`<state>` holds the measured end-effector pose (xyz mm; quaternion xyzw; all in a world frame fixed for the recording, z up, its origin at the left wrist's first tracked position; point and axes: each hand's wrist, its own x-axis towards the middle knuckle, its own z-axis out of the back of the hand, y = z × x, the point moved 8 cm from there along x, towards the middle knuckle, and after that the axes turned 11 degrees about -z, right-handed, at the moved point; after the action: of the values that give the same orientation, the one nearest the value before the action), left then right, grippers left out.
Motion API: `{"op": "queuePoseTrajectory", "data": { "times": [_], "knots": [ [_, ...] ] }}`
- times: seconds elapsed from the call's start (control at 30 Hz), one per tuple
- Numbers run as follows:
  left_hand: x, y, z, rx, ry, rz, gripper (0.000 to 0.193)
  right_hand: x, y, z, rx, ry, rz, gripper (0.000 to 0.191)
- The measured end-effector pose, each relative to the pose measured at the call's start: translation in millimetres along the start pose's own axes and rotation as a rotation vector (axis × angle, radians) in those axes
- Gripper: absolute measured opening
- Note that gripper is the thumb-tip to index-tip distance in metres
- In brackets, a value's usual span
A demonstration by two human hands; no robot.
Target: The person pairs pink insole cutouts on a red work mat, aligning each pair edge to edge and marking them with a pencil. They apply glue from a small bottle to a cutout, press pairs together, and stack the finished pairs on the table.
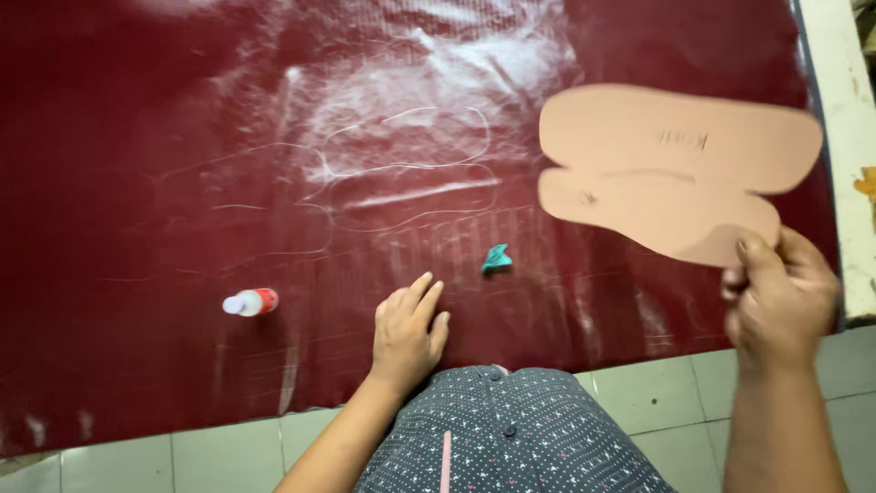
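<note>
Left hand (408,330): flat, palm down, fingers loosely together, resting empty on the dark red glossy sheet (137,137) near its front edge.
Right hand (777,297): raised at the right, thumb and fingers pinched on the lower edge of the pale pink foam insole-shaped cutouts (671,169); held above the sheet, tilted toward the camera.
Clothing: dark dotted garment (511,438) at the bottom centre, just below the left wrist.
Floor: pale tiled floor (182,456) along the bottom, under the sheet's front edge.
Small bottle: small white bottle with a red band (250,302) lying on its side on the sheet, left of the left hand and well apart from it.
Scrap: small crumpled teal scrap (496,260) on the sheet, just beyond and right of the left fingertips, not touching.
Outlines: faint white traced insole outlines (406,151) on the sheet, beyond the scrap, left of the cutouts.
Far right: cream-painted edge (844,110) running beside the sheet's right border.
</note>
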<state>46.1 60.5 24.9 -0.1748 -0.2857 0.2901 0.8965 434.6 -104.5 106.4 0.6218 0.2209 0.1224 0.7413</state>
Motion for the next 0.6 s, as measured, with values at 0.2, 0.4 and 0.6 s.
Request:
{"op": "queuePoseTrajectory", "data": {
  "times": [0.2, 0.4, 0.6],
  "knots": [
    [108, -78, -118, 0.011, -0.047, -0.006, 0.039, 176, -50, 25, -0.027, 0.181, -0.048, 0.023],
    [232, -105, -206, -0.025, -0.146, 0.183, 0.044, 306, -81, 44, -0.220, 0.351, -0.153, 0.022],
    [268, -81, -220, -0.021, -0.160, 0.392, 0.046, 345, -79, 14, -0.308, 0.361, -0.158, 0.024]
  ]
}}
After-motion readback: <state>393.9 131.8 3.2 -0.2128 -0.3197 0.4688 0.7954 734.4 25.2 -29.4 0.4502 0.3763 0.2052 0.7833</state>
